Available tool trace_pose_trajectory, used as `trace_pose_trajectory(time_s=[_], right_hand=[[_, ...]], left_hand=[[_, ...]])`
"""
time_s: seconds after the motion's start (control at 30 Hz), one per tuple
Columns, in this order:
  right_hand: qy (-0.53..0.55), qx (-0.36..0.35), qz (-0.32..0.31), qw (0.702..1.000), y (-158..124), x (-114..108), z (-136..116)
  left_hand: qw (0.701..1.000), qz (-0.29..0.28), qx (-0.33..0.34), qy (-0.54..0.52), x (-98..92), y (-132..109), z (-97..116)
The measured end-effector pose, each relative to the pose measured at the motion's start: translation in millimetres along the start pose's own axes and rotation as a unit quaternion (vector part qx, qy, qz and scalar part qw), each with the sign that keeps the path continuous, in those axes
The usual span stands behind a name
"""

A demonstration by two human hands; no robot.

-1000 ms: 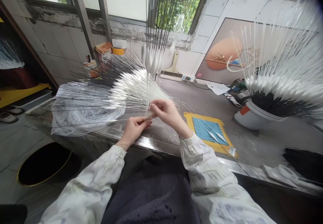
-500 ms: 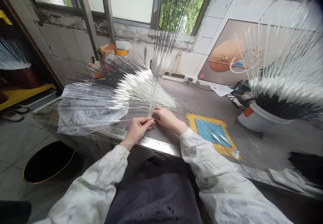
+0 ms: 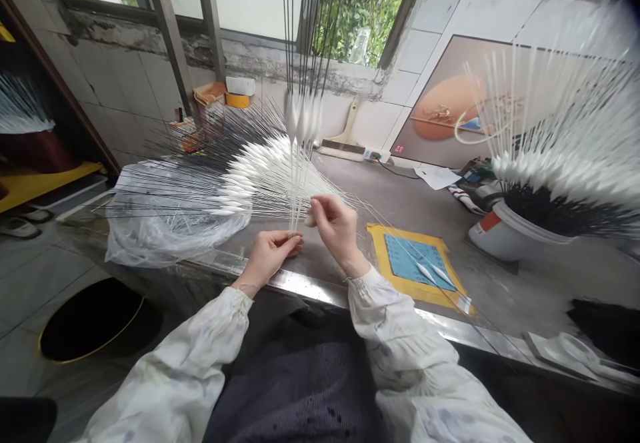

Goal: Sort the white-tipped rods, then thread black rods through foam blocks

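My left hand (image 3: 267,256) pinches the thin white lower ends of a bundle of fishing floats (image 3: 304,120). The bundle stands nearly upright, white bodies above and dark stems at the top. Just right of those stems is my right hand (image 3: 336,226), its fingertips pressed together; whether a stem is between them cannot be made out. Behind both hands, a large fan of fishing floats (image 3: 237,183) lies on the table, with dark stems pointing left. Two more floats (image 3: 434,273) rest on a blue sheet (image 3: 407,253) edged in yellow.
A crumpled plastic bag (image 3: 150,236) lies under the fan's left side. To the right, a white bucket (image 3: 505,233) holds many floats. A scraper (image 3: 347,133) and a power socket (image 3: 375,155) are by the wall. The table's metal edge (image 3: 315,286) runs before me.
My right hand has moved up and back from beside my left fingers, turning more upright. The held bundle has shifted slightly left; its floats look more spread. My left hand keeps its pinch.
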State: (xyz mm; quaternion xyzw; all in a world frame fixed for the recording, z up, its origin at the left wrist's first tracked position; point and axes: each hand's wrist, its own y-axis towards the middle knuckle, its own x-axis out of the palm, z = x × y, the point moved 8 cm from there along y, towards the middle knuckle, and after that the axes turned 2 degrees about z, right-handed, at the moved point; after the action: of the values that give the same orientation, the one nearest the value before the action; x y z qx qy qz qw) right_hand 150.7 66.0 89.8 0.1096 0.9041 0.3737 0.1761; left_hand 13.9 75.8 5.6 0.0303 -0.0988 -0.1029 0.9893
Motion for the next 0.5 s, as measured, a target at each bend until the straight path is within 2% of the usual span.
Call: trace_pose_trajectory(time_s=[0.13,0.5], right_hand=[[0.041,0.0,0.034,0.999,0.3,-5.4,-11.8],[0.094,0.012,0.035,0.995,1.0,-4.4,-12.9]], left_hand=[[1.0,0.002,-0.005,-0.009,0.6,-0.6,1.0],[1.0,-0.002,-0.011,-0.006,1.3,-1.3,0.9]])
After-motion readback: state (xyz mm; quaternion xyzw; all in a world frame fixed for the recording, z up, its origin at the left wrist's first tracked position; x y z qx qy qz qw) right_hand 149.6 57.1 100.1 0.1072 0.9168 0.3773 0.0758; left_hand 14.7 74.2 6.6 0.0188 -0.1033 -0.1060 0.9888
